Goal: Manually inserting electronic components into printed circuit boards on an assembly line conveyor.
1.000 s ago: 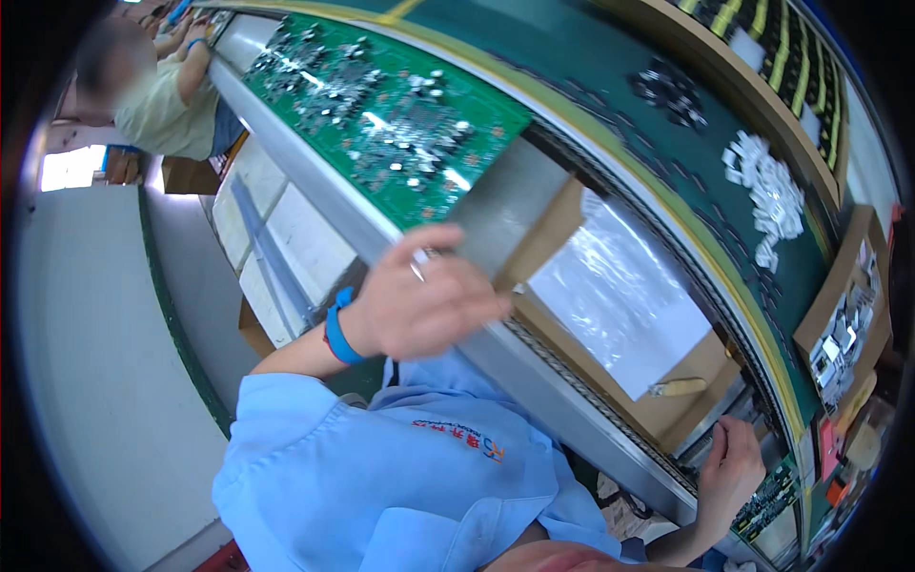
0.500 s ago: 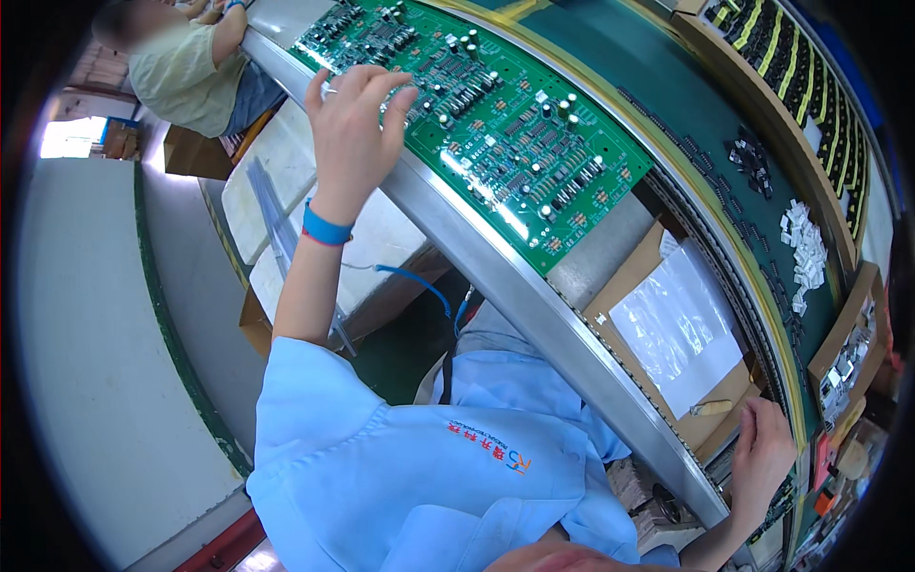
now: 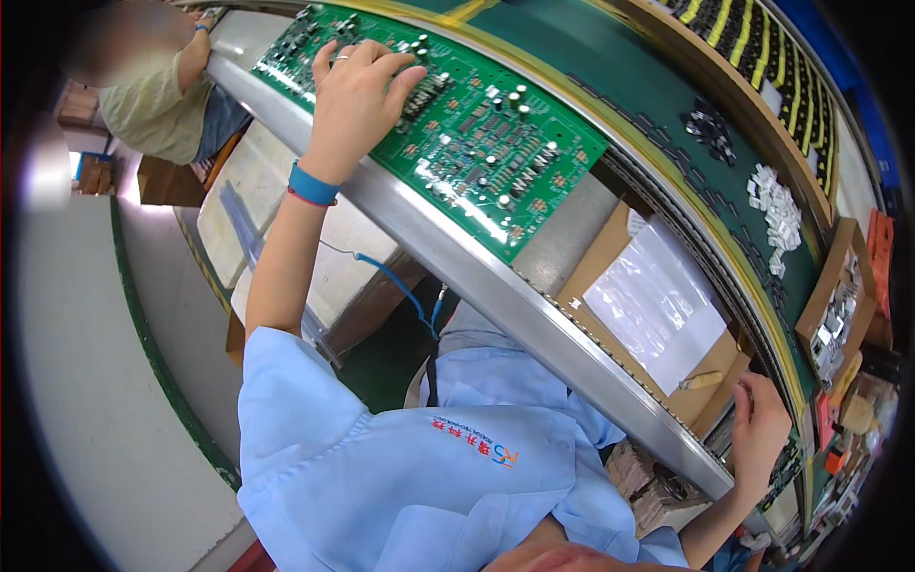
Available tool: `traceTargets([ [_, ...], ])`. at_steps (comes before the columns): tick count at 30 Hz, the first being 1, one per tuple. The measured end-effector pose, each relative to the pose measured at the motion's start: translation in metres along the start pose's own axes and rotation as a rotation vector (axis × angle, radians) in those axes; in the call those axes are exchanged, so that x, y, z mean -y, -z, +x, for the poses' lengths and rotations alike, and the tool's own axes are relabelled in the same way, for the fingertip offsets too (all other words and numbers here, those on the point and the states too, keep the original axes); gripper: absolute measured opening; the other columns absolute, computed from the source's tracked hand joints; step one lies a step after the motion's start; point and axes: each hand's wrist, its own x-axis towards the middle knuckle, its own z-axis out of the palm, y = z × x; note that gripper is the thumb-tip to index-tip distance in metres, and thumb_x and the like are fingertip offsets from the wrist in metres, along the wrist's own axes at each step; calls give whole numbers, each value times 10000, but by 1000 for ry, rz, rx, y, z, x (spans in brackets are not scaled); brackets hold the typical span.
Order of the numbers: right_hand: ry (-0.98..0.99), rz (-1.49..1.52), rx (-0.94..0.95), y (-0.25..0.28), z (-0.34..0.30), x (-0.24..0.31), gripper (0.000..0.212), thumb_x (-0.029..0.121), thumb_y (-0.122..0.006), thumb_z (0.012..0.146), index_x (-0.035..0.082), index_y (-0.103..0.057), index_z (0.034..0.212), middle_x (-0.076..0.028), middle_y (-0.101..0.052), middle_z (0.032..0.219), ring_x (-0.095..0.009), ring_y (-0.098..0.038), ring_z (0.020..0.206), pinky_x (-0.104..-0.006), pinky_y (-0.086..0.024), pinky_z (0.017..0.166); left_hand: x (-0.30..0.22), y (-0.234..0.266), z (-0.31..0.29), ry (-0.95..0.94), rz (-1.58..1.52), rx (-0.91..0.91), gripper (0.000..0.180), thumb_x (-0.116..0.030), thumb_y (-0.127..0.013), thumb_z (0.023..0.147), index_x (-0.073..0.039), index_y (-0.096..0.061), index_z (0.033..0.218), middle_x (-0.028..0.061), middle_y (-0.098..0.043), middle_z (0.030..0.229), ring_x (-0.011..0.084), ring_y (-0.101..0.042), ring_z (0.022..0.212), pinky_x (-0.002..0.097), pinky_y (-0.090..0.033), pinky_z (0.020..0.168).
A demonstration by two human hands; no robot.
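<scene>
A long green circuit board [image 3: 448, 205] lies across the metal rails, thick with chips, capacitors and other small parts. My left hand [image 3: 357, 105], with a blue band at the wrist, reaches over its middle. The fingers are bent down toward the components and the thumb stands apart; I see nothing held, though the fingertips are partly hidden. Down at the lower right, my right hand [image 3: 760, 424] hovers by the rail with loosely curved, parted fingers and nothing visible in them. Close beside it shows part of another green board [image 3: 786, 462], mostly covered by the hand.
Between the rails sits a cardboard box [image 3: 610, 250] with a plastic-wrapped white sheet [image 3: 658, 305] and a small wooden-handled tool [image 3: 701, 380]. Black parts [image 3: 708, 132] and white connectors [image 3: 774, 214] lie on the green bench beyond. A co-worker [image 3: 152, 114] sits at the upper left.
My left hand has moved farther across the board, away from the near rail. The whole view has shifted a little. My right hand stays in nearly the same place.
</scene>
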Motion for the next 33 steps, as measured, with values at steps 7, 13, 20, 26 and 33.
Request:
traceTargets([
  [7, -50, 19, -67, -6, -15, -29, 87, 115, -638, 894, 58, -644, 959, -143, -662, 888, -372, -642, 795, -426, -507, 663, -17, -5, 11, -39, 28, 154, 195, -271, -651, 927, -102, -734, 875, 20, -649, 923, 217, -620, 911, 423, -314, 1045],
  [13, -42, 21, -109, -4, -2, -39, 76, 122, -638, 895, 60, -645, 939, -137, -662, 867, -353, -646, 785, -419, -505, 648, -28, -6, 19, -62, -46, 197, 231, -264, -657, 924, -56, -704, 835, 47, -639, 891, 238, -612, 890, 438, -327, 1035],
  [20, 243, 92, -238, 0, 97, -31, 99, 137, -625, 895, 86, -663, 971, -89, -674, 921, -322, -657, 845, -398, -520, 707, -89, 7, 27, -171, -299, 305, 262, -238, -665, 921, -23, -672, 771, 63, -617, 843, 260, -597, 853, 460, -337, 1031],
  [26, 487, 166, -319, -33, 217, 3, 125, 154, -633, 883, 107, -686, 986, -78, -689, 965, -301, -664, 902, -417, -527, 771, -173, 21, 33, -319, -591, 405, 167, -207, -713, 859, -67, -695, 771, 41, -608, 820, 228, -602, 865, 476, -317, 1071],
  [33, 558, 273, -239, -58, 274, 4, 197, 152, -729, 833, 91, -702, 1018, -50, -668, 870, -187, -622, 720, -315, -495, 659, -218, 27, 47, -531, -567, 440, 125, -212, -755, 806, -99, -707, 780, 33, -594, 823, 249, -594, 847, 487, -338, 1059],
])
